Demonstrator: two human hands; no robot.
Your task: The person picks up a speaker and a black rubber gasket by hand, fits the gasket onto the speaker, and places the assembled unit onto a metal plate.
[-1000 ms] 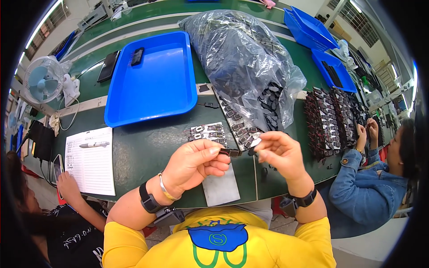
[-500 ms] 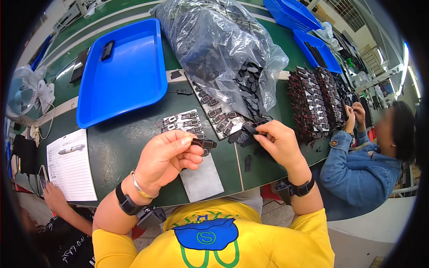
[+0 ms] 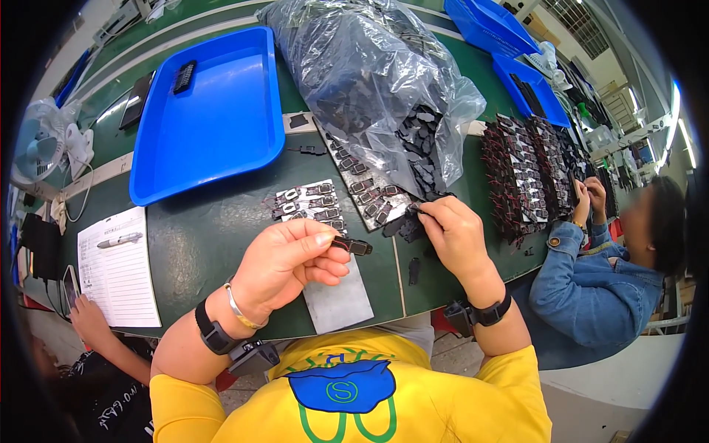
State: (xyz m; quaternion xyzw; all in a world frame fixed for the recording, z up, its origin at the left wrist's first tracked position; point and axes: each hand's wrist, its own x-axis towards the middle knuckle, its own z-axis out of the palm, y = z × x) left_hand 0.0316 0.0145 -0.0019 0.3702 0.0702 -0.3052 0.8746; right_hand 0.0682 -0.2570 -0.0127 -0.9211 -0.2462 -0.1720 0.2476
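My left hand (image 3: 284,258) pinches a small black module with a framed rectangular face (image 3: 357,246) between thumb and fingers. It hovers over a flat metal plate (image 3: 340,299) whose far part carries rows of similar modules (image 3: 314,201). My right hand (image 3: 458,232) is closed at the fingertips on a thin black piece (image 3: 416,210), beside a loose heap of flat black pieces (image 3: 401,228). That heap lies at the mouth of a large clear plastic bag (image 3: 369,81) full of such pieces. Another plate with modules (image 3: 365,193) sits partly under the bag.
A blue tray (image 3: 210,140) holding a black comb-like part stands at the left, near a lined sheet (image 3: 118,273) with a pen. Stacked plates of wired modules (image 3: 521,173) are at the right. A co-worker in a denim jacket (image 3: 591,295) sits there; another person's arm shows lower left.
My left hand has shifted slightly right with the module, which now tilts more downward to the right. My right fingertips have moved slightly left at the heap. The view has shifted a little.
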